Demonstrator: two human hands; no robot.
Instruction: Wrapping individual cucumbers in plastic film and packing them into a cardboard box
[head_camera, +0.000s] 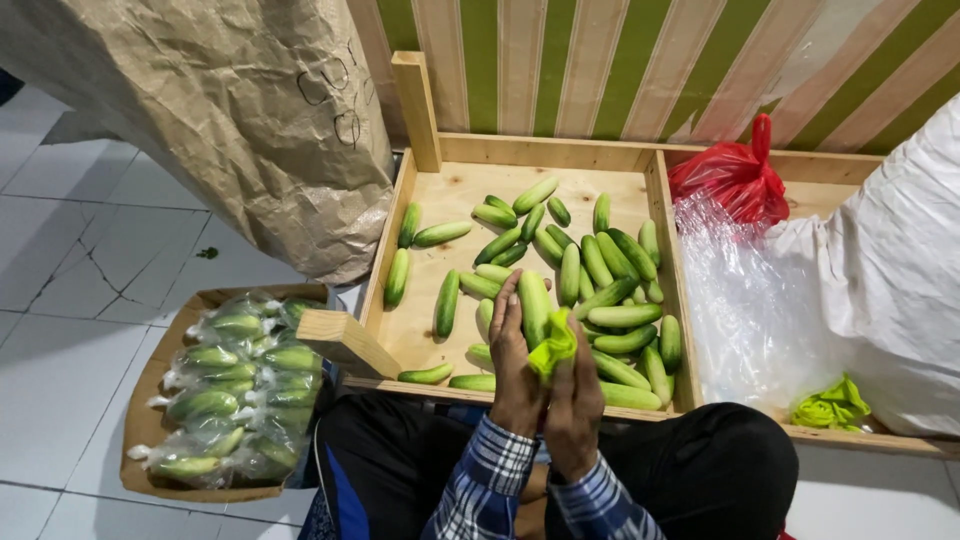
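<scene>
My left hand (513, 360) and my right hand (574, 400) are close together over the near edge of a wooden tray (430, 195). Both pinch a small bright green piece of plastic or band (554, 345) between them. Just beyond my fingers a cucumber (533, 305) lies among several loose green cucumbers scattered over the tray, most toward its right side. My sleeves are blue-and-white plaid, and my dark trousers show below.
A cardboard box (150, 385) of bagged cucumbers (235, 385) sits on the tiled floor at left. A big brown paper sack (230, 110) stands behind it. At right are clear plastic bags (750, 310), a red bag (735, 180), a white sack (890, 270) and green bands (832, 405).
</scene>
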